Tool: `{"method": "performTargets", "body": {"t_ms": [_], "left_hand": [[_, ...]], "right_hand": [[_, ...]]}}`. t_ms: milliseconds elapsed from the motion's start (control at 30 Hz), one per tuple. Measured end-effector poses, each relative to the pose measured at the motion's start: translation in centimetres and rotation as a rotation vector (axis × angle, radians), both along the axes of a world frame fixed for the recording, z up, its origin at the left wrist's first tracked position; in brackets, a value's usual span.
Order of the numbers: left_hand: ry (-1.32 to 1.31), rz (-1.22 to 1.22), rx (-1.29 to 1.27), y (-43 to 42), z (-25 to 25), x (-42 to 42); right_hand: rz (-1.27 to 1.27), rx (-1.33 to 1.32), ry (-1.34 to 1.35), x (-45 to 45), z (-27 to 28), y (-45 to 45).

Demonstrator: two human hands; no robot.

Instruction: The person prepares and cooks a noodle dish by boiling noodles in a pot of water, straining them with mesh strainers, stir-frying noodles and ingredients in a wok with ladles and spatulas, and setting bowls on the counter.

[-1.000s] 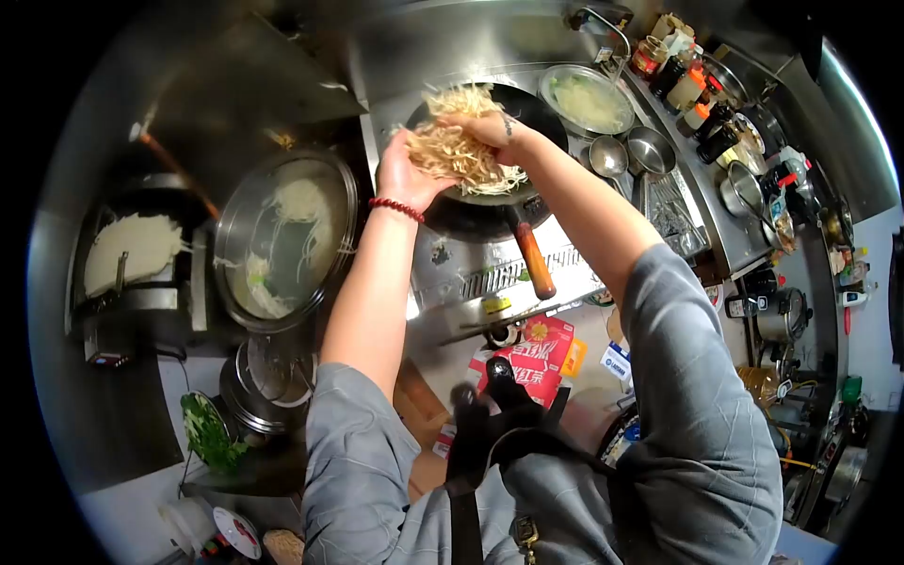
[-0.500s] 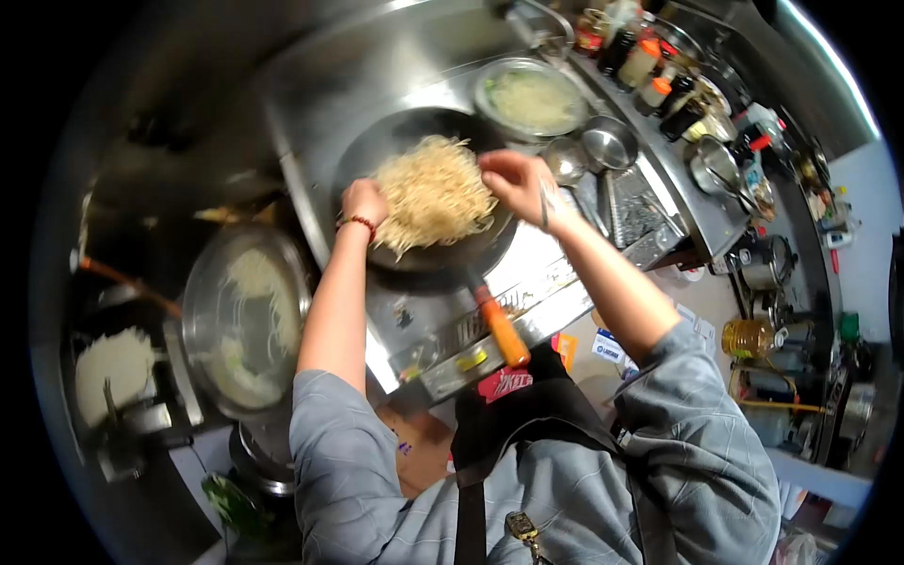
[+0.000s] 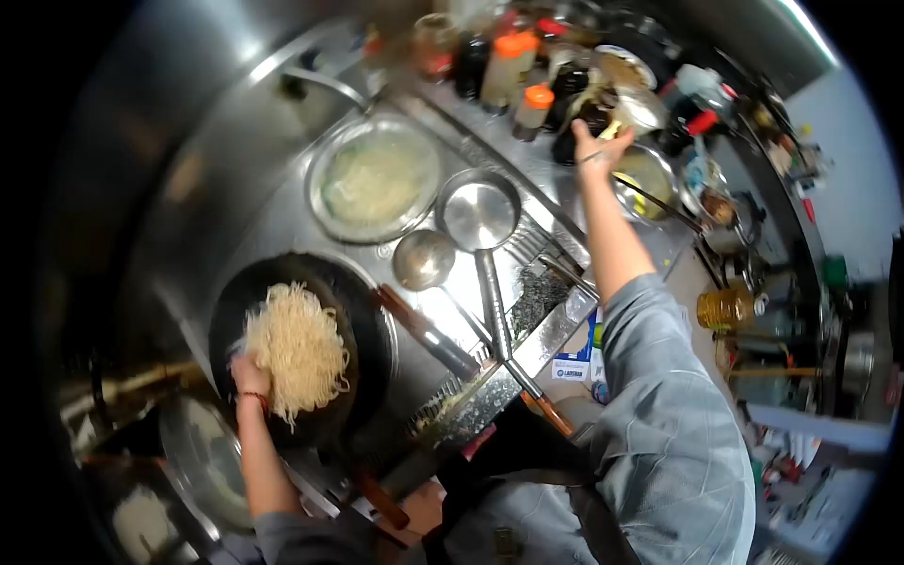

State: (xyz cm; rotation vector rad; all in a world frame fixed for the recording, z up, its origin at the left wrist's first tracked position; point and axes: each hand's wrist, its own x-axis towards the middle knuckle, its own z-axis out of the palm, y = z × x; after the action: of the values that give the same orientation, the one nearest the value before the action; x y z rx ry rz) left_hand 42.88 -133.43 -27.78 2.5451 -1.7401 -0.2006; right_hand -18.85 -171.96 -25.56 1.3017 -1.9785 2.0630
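A heap of pale noodles (image 3: pixel 303 353) lies in the dark wok (image 3: pixel 363 311) at the lower left. My left hand (image 3: pixel 250 377), with a red beaded bracelet at its wrist, is at the left edge of the noodles. Its fingers are curled in and look closed on some strands, though they are partly blurred. My right hand (image 3: pixel 601 155) is stretched out to the upper right, fingers apart, beside a dark bottle (image 3: pixel 565 141) and just above a metal bowl (image 3: pixel 648 179). Nothing shows in its grasp.
A basin (image 3: pixel 330 217) with pale food stands behind the wok. A small saucepan (image 3: pixel 480 212) and a ladle (image 3: pixel 424 261) lie on the steel counter. Orange-capped bottles (image 3: pixel 534 108) crowd the back shelf. Another basin (image 3: pixel 179 443) is at lower left; an oil jug (image 3: pixel 725 309) stands right.
My right hand has left the noodles and swung up to the right, to the bottles and bowls. My left hand stays at the noodles. The view has shifted to the right.
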Motion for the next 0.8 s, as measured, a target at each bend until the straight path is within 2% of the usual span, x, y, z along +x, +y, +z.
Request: {"method": "performTargets", "body": {"t_ms": [33, 67, 100, 133, 167, 200, 233, 267, 300, 333, 367, 400, 433, 467, 500, 567, 633, 667, 733, 800], "left_hand": [[0.405, 0.039, 0.012, -0.4, 2.3, -1.2], [0.433, 0.084, -0.094, -0.2, 2.9, -1.9], [0.462, 0.123, -0.204, 0.1, 3.4, -2.5], [0.488, 0.155, -0.315, 0.3, 4.0, -3.1], [0.35, 0.245, -0.215, -3.9, 7.6, -5.5], [0.351, 0.179, -0.245, -3.5, 8.6, -5.3], [0.359, 0.188, -0.27, -3.7, 8.2, -5.2], [0.394, 0.232, -0.22, -3.5, 8.4, -5.7], [0.194, 0.201, -0.117, -3.1, 8.9, -6.4], [0.199, 0.274, 0.082, -3.3, 9.7, -6.9], [0.209, 0.387, 0.298, -2.2, 10.1, -6.8], [0.216, 0.394, 0.297, -1.2, 9.3, -5.9], [0.294, 0.255, 0.114, 0.3, 7.7, -4.9], [0.367, 0.115, -0.074, 1.8, 7.0, -4.6], [0.361, 0.121, -0.056, 2.7, 10.6, -6.2], [0.39, 0.047, -0.312, 6.2, 13.3, -6.6], [0.653, 0.075, -0.45, 11.0, 16.0, -7.7], [0.763, 0.214, -0.446, 13.8, 17.9, -9.1], [0.807, 0.256, -0.45, 19.9, 19.4, -9.9], [0.857, 0.354, -0.509, 26.3, 19.6, -10.4]], "right_hand": [[0.077, 0.093, 0.038, 1.3, 3.7, 1.6], [0.242, 0.148, 0.122, -0.6, 2.6, -0.1], [0.399, 0.099, -0.028, -1.6, 2.4, -0.6], [0.629, -0.037, -0.4, -2.1, 3.1, 0.1], [0.787, -0.155, -0.67, -2.7, 4.3, 1.5], [0.906, -0.2, -0.734, -2.3, 5.7, 3.2], [0.911, -0.168, -0.603, -1.5, 7.2, 5.0], [0.846, -0.076, -0.219, 0.4, 8.6, 7.3], [0.812, -0.041, 0.12, 2.1, 10.4, 9.7], [0.839, -0.043, 0.341, 3.7, 12.5, 11.7], [1.047, -0.012, 0.327, 6.6, 13.6, 12.3], [1.096, -0.034, 0.548, 9.1, 15.9, 14.3], [1.135, -0.057, 0.775, 11.5, 17.7, 16.5], [1.213, 0.095, 0.867, 13.7, 18.5, 18.1], [1.28, 0.255, 0.957, 15.9, 19.1, 19.6], [1.183, 0.421, 1.379, 21.1, 20.0, 23.8], [1.147, 0.079, 1.533, 25.2, 15.2, 24.4], [1.166, 0.155, 1.599, 27.3, 14.6, 25.3], [1.166, 0.227, 1.662, 30.6, 14.3, 26.0], [1.008, 0.19, 1.914, 32.4, 14.5, 26.6]]}}
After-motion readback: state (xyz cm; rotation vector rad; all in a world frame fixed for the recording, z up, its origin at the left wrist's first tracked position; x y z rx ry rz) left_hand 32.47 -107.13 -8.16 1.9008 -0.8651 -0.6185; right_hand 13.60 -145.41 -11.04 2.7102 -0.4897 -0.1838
